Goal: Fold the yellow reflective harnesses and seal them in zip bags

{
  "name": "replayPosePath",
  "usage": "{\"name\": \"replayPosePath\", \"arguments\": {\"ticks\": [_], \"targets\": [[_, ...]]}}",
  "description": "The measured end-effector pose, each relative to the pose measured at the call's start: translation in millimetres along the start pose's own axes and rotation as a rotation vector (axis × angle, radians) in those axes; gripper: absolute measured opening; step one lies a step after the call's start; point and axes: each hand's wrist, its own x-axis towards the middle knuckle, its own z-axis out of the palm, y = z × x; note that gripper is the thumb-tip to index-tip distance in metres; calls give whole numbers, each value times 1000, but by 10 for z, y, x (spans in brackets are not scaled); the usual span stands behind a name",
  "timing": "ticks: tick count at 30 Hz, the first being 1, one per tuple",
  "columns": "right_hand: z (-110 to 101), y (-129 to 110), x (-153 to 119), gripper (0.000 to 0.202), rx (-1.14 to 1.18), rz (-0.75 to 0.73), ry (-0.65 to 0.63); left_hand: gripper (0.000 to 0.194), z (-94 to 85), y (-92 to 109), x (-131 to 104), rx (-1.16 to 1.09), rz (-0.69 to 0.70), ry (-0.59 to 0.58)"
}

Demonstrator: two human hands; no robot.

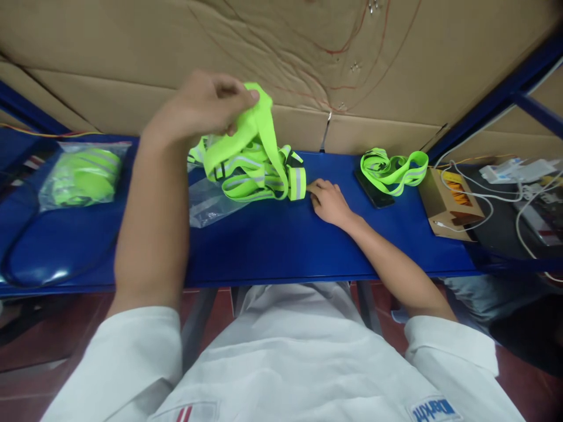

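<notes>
My left hand (220,105) is raised over the table, its fingers closed on a neon-yellow reflective strap (264,126) that hangs down in a loop. Below it lies a tangled heap of the same strap (250,176), with silver stripes and black buckles. At the heap's right end, my right hand (329,202) rests low on the blue table (281,246); its fingers are bent together at the strap's folded end. Whether they grip it firmly is hard to see. A clear plastic bag (211,205) lies partly under the heap.
To the left lies a bagged yellow strap (85,176). On the right, another coiled strap (396,170) rests partly on a dark phone (373,190). Beyond it stand an open cardboard box (453,205) and white cables (488,205). A cardboard wall (153,47) closes off the back.
</notes>
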Motion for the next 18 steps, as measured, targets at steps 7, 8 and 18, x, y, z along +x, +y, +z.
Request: {"name": "replayPosePath", "arguments": {"ticks": [7, 8, 18], "targets": [[-102, 219, 928, 20, 652, 376, 176, 48, 145, -139, 122, 110, 26, -245], [-130, 233, 1086, 13, 750, 407, 205, 49, 158, -159, 133, 112, 40, -278], [38, 284, 1676, 15, 1417, 408, 453, 62, 151, -306, 181, 188, 183, -477]]}}
